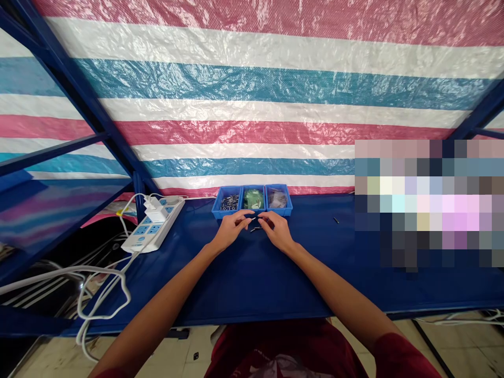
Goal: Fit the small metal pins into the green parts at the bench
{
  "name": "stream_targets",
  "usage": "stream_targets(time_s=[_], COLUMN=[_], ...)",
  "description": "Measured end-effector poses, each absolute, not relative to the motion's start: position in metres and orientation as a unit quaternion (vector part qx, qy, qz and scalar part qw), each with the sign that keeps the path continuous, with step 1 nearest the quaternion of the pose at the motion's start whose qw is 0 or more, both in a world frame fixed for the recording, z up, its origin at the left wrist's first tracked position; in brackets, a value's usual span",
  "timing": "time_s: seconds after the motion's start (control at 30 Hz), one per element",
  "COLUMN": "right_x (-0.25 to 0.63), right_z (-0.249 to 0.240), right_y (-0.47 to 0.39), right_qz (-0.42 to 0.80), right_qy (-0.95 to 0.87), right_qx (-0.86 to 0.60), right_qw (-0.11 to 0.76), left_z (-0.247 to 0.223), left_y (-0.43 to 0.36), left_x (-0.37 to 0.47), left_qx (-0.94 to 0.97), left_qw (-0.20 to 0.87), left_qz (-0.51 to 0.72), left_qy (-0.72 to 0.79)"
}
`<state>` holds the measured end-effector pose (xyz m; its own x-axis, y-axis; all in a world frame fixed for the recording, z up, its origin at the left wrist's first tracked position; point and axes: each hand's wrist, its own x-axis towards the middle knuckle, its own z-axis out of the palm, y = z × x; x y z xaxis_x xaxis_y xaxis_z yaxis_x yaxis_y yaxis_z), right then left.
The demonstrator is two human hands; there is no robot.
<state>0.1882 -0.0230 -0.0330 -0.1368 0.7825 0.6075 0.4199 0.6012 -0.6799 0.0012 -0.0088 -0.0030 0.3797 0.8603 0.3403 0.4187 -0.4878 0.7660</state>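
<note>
A: Materials first?
B: Striped woven plastic sheet (275, 84), red, white and blue, creased and glossy, behind a smooth dark-blue tabletop (236, 283). Three open blue plastic bins stand in a row near the sheet: left bin (214, 212) with short dark and silvery rods, middle bin (253, 212) with green, film-like material and pale bits, right bin (287, 211) with greyish, translucent material.

A: Edges, open room?
B: Front edge runs straight, just before the person's dark-red shirt (275, 346). Bare surface lies between the forearms and on to the right, broken by one small dark rod (336, 220), lying alone. Left side is tighter: long white power strip (142, 236) with blue socket faces, boxy white adapter (156, 210) on it, loose white cables (128, 294) looping past the edge. Far right is pixelated, unreadable.

A: And the hands?
B: Left hand (231, 229) and right hand (279, 231) face each other just in front of the bins, apart by a narrow gap. Thumbs and forefingers curl inward, partly closed. Tiny pale sliver (254, 218) sits at the left fingertips; pinched or merely touched, cannot tell. Right fingertips: too small to tell what they hold. Slim dark piece (255, 229) lies on the tabletop just below the gap.
</note>
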Motion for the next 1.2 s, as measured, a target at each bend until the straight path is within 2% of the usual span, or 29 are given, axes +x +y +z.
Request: stream_targets(time_s=[0.33,0.57,0.67,0.87,1.2], right_x=[0.1878,0.1867,0.1867,0.1871,0.1866], right_z=[-0.0336,-0.0313,-0.0292,-0.0303,-0.0299], right_y=[-0.0218,-0.0232,-0.0245,-0.0242,-0.0256], right_qz=[0.177,0.201,0.221,0.217,0.211], right_qy=[-0.754,-0.752,-0.723,-0.716,-0.719], right_qx=[-0.389,-0.391,-0.413,-0.423,-0.419], right_qw=[0.499,0.492,0.507,0.51,0.513], left_z=[0.001,-0.0037,-0.0069,-0.0037,-0.0024], left_y=[-0.0137,-0.0086,-0.0046,-0.0088,-0.0106], left_x=[0.0033,0.0027,0.0022,0.0055,0.0074], left_qx=[0.774,0.72,0.703,0.732,0.68], left_qw=[0.345,0.409,0.392,0.344,0.392], left_qz=[0.349,0.4,0.438,0.438,0.452], left_qy=[0.399,0.392,0.401,0.392,0.423])
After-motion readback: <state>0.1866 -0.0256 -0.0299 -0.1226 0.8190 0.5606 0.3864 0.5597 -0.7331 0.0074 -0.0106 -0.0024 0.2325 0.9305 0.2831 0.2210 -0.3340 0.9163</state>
